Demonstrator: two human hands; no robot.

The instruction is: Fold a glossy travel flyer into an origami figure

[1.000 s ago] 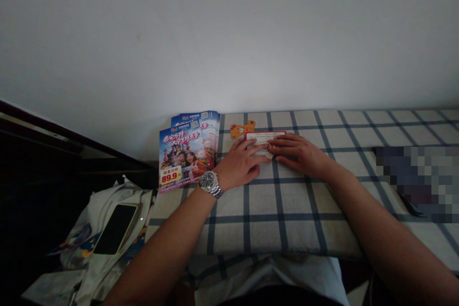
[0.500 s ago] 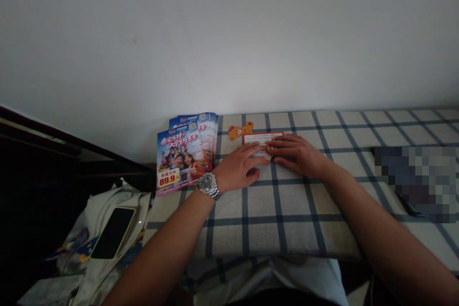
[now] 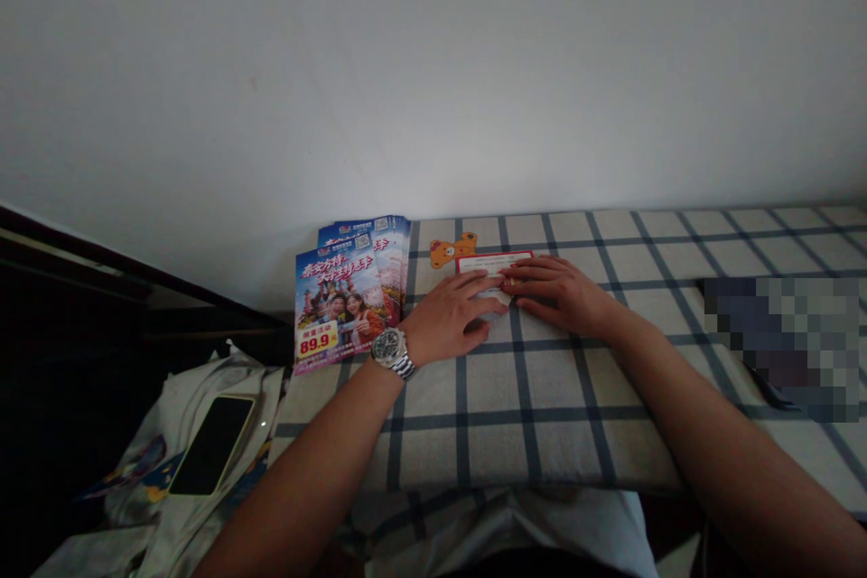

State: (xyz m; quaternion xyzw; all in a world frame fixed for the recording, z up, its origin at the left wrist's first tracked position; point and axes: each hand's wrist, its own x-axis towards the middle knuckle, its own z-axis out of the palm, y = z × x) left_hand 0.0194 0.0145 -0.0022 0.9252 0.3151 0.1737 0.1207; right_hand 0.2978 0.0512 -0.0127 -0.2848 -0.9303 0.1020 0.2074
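Note:
A small piece of folded-looking paper point(image 3: 482, 265), white with a red border and lines of print, lies flat on the checked cloth. My left hand point(image 3: 451, 314) rests on its lower left part, fingers stretched out and pressing down. From the right, my right hand point(image 3: 567, 296) lies over the paper's right side with its fingers extended flat. The fingertips of both hands come close together in the middle and hide much of the sheet. A steel watch point(image 3: 391, 349) is on my left wrist, beside the stack of colourful flyers point(image 3: 349, 293).
The table has a checked tablecloth point(image 3: 494, 452) with a bear picture point(image 3: 452, 250) behind the paper. A dark, blurred-out item point(image 3: 778, 343) lies at the right. Lower left, a phone point(image 3: 212, 444) rests on a pale bag point(image 3: 196, 384). A wall point(image 3: 433, 81) rises behind.
Almost nothing differs; both hands stay on the paper in nearly the same pose. The whole view has shifted very slightly.

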